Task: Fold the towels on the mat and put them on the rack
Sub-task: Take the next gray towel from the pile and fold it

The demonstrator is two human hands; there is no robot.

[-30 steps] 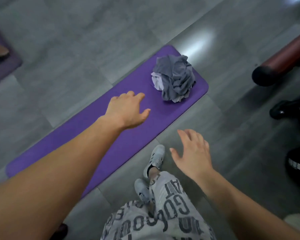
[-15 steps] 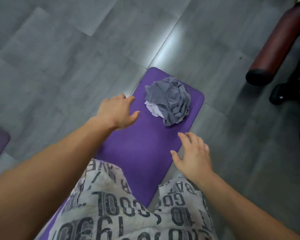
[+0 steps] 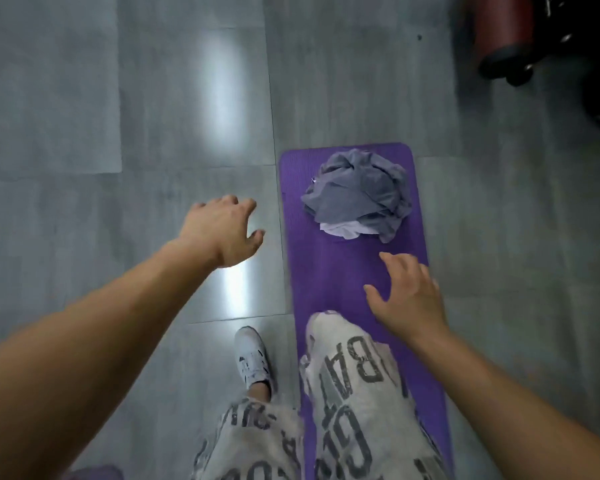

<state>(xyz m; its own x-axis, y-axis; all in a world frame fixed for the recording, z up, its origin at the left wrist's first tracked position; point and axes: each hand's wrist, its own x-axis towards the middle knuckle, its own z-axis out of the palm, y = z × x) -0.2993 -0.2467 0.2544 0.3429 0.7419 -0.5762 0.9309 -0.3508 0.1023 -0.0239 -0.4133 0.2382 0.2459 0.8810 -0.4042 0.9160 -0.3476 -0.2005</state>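
**Towels (image 3: 357,194) bunched at the far end of the mat (image 3: 329,271), both hands empty**

From my seat, starting at the left: my left hand (image 3: 222,230) hangs over the grey tiled floor (image 3: 84,133), just off the mat's left edge. Its fingers are spread and loosely bent, its thumb points toward the mat, and it grips nothing and touches nothing. Below it, a pale shoe (image 3: 253,358) stands on the tiles beside the mat.

Next comes the purple mat, running away from me. On it, close to the far short edge, lies the crumpled heap of towels: grey cloth on top and a paler lilac-white piece showing at the near side. Neither hand reaches the heap.

A leg in pale shorts (image 3: 354,393) printed with dark letters is over the near part of the mat. My right hand (image 3: 409,299) hovers above the mat's right side, between that leg and the towels. Its fingers are fanned wide, its palm faces down, and it holds nothing. I cannot tell whether its fingertips touch the mat.

Far right, at the top, a dark red padded roll (image 3: 499,26) sits well apart from the mat.
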